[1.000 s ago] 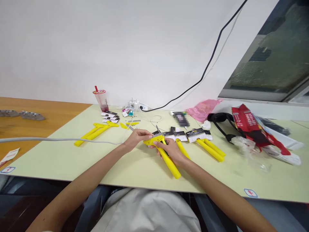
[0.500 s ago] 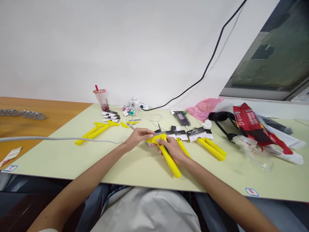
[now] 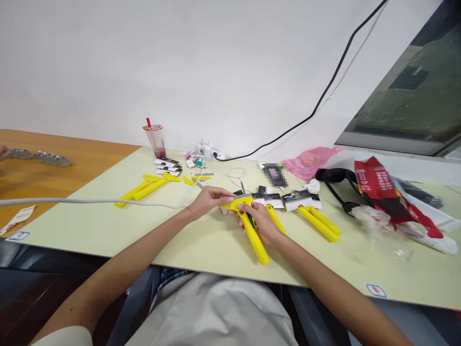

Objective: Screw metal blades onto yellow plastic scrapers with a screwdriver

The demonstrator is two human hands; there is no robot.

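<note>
Both my hands are on a yellow scraper (image 3: 256, 240) with a metal blade along its head. My left hand (image 3: 205, 203) pinches the head's left end between thumb and fingers. My right hand (image 3: 262, 222) wraps the neck, its thumb on the head; something dark green shows under that palm, too covered to name. The scraper's handle points down toward the table's front edge. Just behind it lie black-and-white cards (image 3: 272, 201) and another yellow handle (image 3: 276, 222). Farther right, two yellow handles (image 3: 319, 225) stick out from a card sleeve (image 3: 297, 199).
Two yellow scrapers (image 3: 149, 188) lie at left near stacked cards (image 3: 168, 166) and a drink cup (image 3: 156, 142). Loose blades and yellow parts (image 3: 201, 178) lie behind my left hand. A grey cable (image 3: 90, 202) crosses the left side. Headphones (image 3: 336, 190) and a red bag (image 3: 378, 185) sit at right.
The view has shifted slightly. Both hands keep their hold on the scraper, with its head turned only a little. Part of a hand now shows at the far left edge.
</note>
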